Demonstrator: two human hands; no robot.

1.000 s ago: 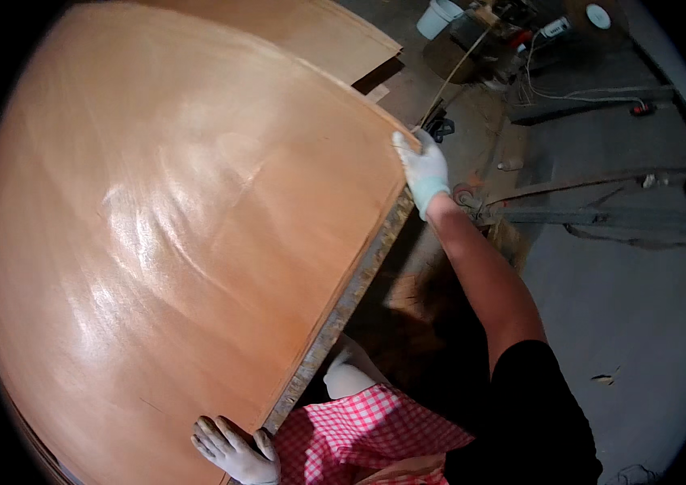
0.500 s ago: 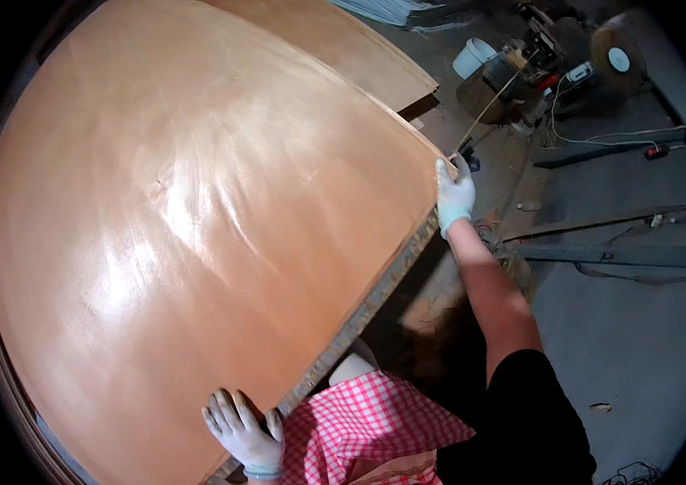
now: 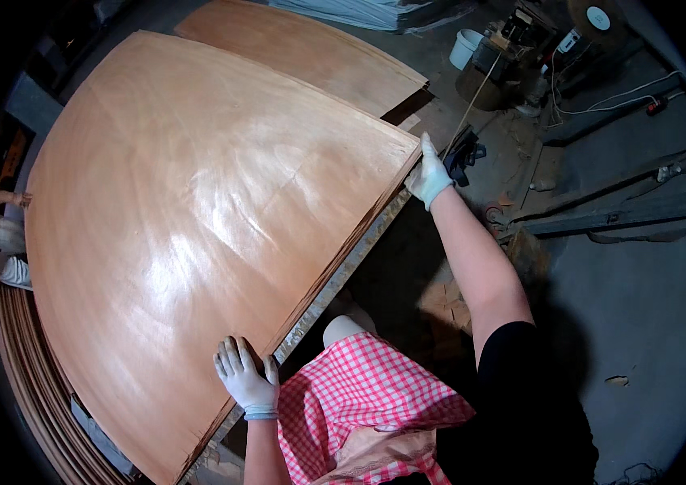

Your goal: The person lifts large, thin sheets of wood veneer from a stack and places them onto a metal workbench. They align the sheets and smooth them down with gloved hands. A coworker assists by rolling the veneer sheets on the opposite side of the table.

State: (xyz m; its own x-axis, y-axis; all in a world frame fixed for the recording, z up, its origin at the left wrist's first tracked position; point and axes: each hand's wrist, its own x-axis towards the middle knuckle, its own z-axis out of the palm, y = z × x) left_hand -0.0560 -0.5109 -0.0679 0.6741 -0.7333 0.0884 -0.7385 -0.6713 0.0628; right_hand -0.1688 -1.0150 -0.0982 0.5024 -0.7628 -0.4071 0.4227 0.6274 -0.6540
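Observation:
A wide, thin, reddish-tan wood veneer sheet (image 3: 197,202) with a glossy sheen lies on top of a stack of such sheets. My left hand (image 3: 250,384), in a white glove with darkened fingertips, rests open on the sheet by its near edge, fingers stretched out and thumb apart. At the right corner, my gloved right hand (image 3: 430,174) is closed around the edge; part of its fingers is hidden there. On the far left, another person's hand (image 3: 20,199) touches the opposite edge of the sheet.
Beyond the stack lies a second pile of sheets (image 3: 303,52). A white bucket (image 3: 465,48) and dark machinery (image 3: 521,32) stand at the back right, with a cable (image 3: 601,107) trailing nearby. More stacked sheets (image 3: 32,356) show at lower left. A pink checked apron (image 3: 375,380) covers my lap.
The view has shifted, showing more of the sheet's far side and the other person's hand. My right hand has turned at the corner; my left hand still rests on the sheet.

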